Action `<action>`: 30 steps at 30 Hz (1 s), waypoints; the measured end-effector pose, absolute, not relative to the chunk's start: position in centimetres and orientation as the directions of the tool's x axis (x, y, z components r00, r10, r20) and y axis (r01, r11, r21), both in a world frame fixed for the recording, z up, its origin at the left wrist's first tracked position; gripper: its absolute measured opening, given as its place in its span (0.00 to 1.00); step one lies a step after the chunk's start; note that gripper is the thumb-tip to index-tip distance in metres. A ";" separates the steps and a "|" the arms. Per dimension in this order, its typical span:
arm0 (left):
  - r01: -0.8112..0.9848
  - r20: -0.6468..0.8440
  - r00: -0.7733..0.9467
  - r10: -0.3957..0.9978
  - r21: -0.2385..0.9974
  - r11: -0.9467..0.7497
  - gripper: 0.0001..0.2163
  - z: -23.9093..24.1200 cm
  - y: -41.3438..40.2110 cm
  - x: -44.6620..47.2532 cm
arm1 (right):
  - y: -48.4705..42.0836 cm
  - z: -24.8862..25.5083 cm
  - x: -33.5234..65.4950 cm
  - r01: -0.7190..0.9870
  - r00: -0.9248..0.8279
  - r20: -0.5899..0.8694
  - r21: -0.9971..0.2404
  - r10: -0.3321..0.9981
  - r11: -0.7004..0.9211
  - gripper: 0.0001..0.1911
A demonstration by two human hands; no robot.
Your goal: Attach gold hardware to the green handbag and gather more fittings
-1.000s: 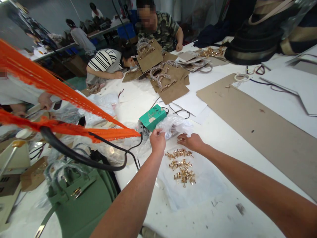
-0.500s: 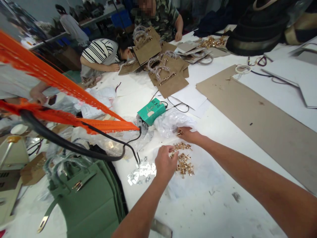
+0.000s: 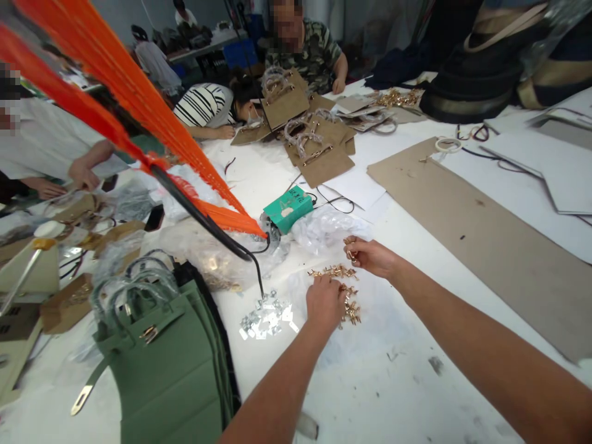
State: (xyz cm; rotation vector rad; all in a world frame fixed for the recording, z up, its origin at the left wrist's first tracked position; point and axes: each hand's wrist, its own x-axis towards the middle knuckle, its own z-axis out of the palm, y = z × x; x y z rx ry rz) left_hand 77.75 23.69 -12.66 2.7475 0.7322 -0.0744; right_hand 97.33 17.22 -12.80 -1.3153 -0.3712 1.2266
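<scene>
At lower left of the frame, green bag pieces (image 3: 161,370): one stack, layers beyond my count. Lower centre, silvery plates (image 3: 267,319): one scatter, uncounted for glare. Centre, green box (image 3: 288,209): one. Below and right of it, left hand (image 3: 325,302): one, fingers curled down onto the gold fittings (image 3: 352,311), which show above and right of it; whether it grips any, I cannot tell. Fittings: I count over a dozen, overlapping. Farther right, right hand (image 3: 374,256): one, fingertips pinched on at least one gold piece (image 3: 353,254), beside the pile.
</scene>
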 end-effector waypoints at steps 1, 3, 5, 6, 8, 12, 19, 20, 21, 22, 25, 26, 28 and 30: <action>0.490 -0.111 0.870 0.480 0.290 -0.822 0.05 -12.6 23.5 77.7 | 16.6 -12.2 96.5 -0.571 0.366 -0.425 -0.805 0.828 -0.162 0.19; 0.475 -0.069 0.873 0.483 0.347 -0.808 0.04 -12.5 23.2 77.2 | 15.3 -11.2 94.6 -0.723 0.340 -0.454 -0.687 0.824 -0.080 0.21; 0.481 -0.038 0.857 0.513 0.414 -0.773 0.05 -12.0 23.1 76.1 | 14.0 -10.6 92.3 -0.768 0.349 -0.482 -0.639 0.804 -0.050 0.20; 0.494 -0.035 0.841 0.539 0.454 -0.741 0.05 -11.6 23.1 75.3 | 13.4 -10.4 91.1 -0.776 0.359 -0.499 -0.630 0.789 -0.045 0.19; 0.519 -0.047 0.803 0.594 0.545 -0.659 0.07 -10.7 23.3 72.9 | 12.1 -10.3 88.5 -0.783 0.373 -0.532 -0.620 0.760 -0.050 0.18; 0.519 -0.059 0.738 0.672 0.686 -0.510 0.09 -8.6 23.8 66.3 | 10.6 -10.5 82.2 -0.812 0.338 -0.575 -0.578 0.745 -0.078 0.18; 0.546 -0.111 0.650 0.752 0.756 -0.360 0.08 -7.5 23.8 54.3 | 11.3 -11.7 70.4 -0.640 0.330 -0.568 -0.722 0.754 -0.264 0.18; 0.539 -0.098 0.637 0.764 0.765 -0.352 0.08 -7.5 23.8 52.9 | 11.5 -12.1 69.0 -0.514 0.350 -0.546 -0.792 0.761 -0.331 0.15; 0.533 -0.084 0.625 0.776 0.772 -0.345 0.08 -7.4 23.8 51.6 | 11.8 -12.6 67.7 -0.355 0.377 -0.514 -0.848 0.770 -0.393 0.12; 0.527 -0.070 0.613 0.787 0.778 -0.342 0.09 -7.4 24.0 50.3 | 12.1 -13.2 66.6 -0.170 0.411 -0.468 -0.882 0.783 -0.439 0.10; 0.534 -0.031 0.604 0.797 0.758 -0.375 0.09 -7.2 24.4 46.8 | 12.9 -15.1 64.0 0.372 0.480 -0.257 -0.806 0.839 -0.460 0.12; 0.547 -0.020 0.604 0.797 0.738 -0.395 0.09 -7.2 24.5 45.7 | 13.1 -15.6 63.4 0.505 0.479 -0.191 -0.739 0.857 -0.447 0.13; 0.566 0.002 0.604 0.797 0.703 -0.431 0.09 -7.1 24.7 43.7 | 13.2 -16.0 62.2 0.681 0.464 -0.085 -0.602 0.882 -0.416 0.16; 0.559 0.030 0.611 0.791 0.691 -0.458 0.09 -7.0 24.4 41.8 | 13.0 -15.6 60.9 0.772 0.449 0.067 -0.531 0.891 -0.349 0.17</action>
